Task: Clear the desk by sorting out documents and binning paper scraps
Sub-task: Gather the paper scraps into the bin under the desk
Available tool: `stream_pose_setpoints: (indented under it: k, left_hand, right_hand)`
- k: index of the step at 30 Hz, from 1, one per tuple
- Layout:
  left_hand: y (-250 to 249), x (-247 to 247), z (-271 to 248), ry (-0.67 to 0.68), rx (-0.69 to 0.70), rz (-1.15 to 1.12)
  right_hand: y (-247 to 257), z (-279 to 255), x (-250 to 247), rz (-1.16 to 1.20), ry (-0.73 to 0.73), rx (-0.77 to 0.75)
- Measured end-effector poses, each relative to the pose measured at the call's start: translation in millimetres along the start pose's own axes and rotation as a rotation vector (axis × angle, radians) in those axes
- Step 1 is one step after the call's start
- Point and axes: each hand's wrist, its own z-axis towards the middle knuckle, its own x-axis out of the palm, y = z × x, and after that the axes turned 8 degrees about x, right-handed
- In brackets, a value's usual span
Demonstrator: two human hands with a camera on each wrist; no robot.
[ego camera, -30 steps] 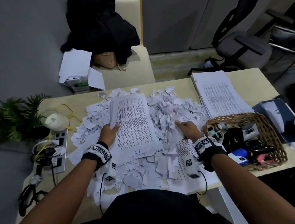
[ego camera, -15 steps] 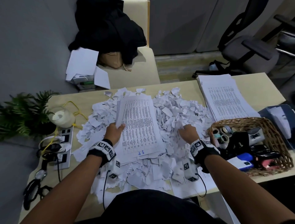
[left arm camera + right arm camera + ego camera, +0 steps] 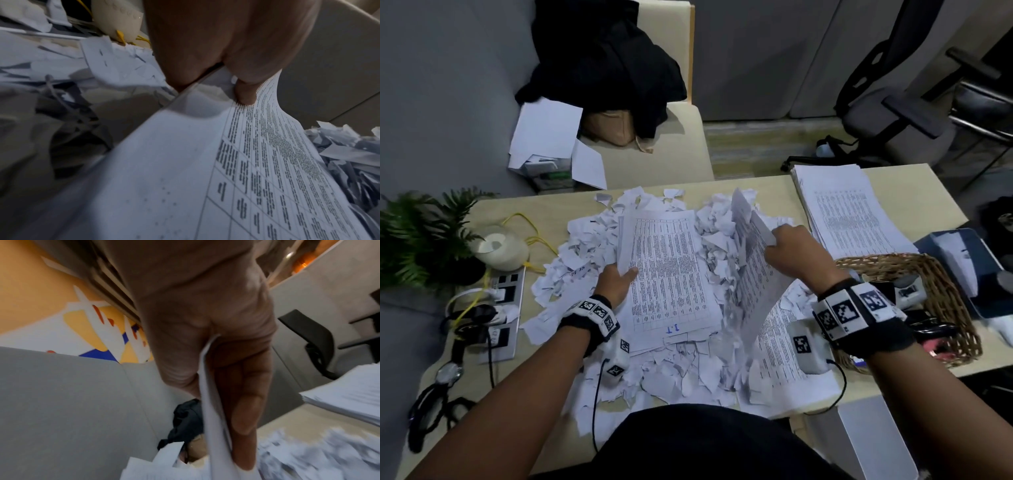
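Both hands gripping printed documents over the scrap pile

Left hand (image 3: 616,284) pinches the flat document stack (image 3: 671,274) mid-counter; right hand (image 3: 791,250) pinches a tilted sheet (image 3: 753,260), raised above torn paper scraps (image 3: 585,253).

R hand (image 3: 796,255) was flat on scraps (image 3: 717,240) at frame centre-right; now raised, pinching printed sheet (image 3: 751,270) lifted on edge, tilted up toward centre. L hand (image 3: 616,282) moved up a bit, thumb now over left edge of doc stack (image 3: 671,274), edge curling up off the pile
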Motion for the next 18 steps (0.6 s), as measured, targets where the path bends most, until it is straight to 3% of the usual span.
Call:
stream_pose_setpoints:
  k: [7,13,18]
  left_hand:
    - [5.8,-1.7,1.3,-0.005,0.0,-0.111]
    - [7.7,-8.7,-0.3,0.021,-0.004,-0.133]
    - [4.9,-9.8,-0.7,0.035,0.002,-0.136]
  right_hand:
    - [18.8,-37.8,-43.2,-0.137,-0.15,-0.064]
    - [28.3,-61.1,-83.9,-0.215,-0.386,-0.139]
    - [28.0,-46.7,-76.8,-0.26,-0.359,-0.257]
